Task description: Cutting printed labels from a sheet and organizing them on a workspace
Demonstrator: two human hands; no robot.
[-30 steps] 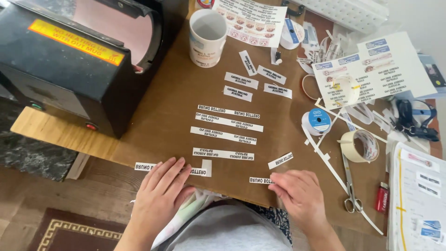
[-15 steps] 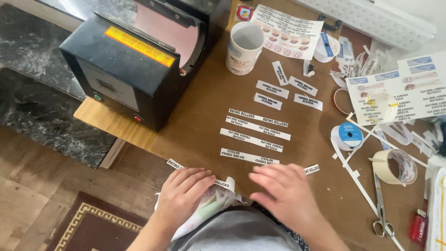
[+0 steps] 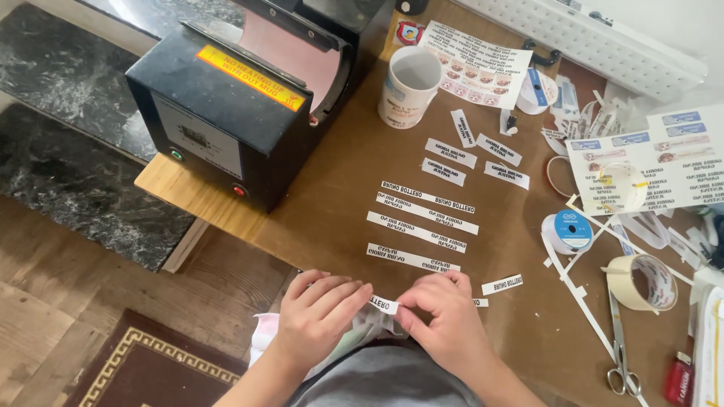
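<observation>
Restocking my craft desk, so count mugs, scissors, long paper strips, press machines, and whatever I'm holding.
White ceramic mug: 1
Silver metal scissors: 1
Long white printed paper strips: 4
Black box-shaped press machine: 1
Small white paper label pinched by right hand: 1
Total: 8

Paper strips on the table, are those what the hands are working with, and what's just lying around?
In use:
left hand
right hand
small paper strip pinched between them
cut strips

Lying about:
mug
black machine
scissors
tape rolls

Both hands close together, palms down, left hand (image 3: 320,313) and right hand (image 3: 441,320) fingertips pinched.
</observation>
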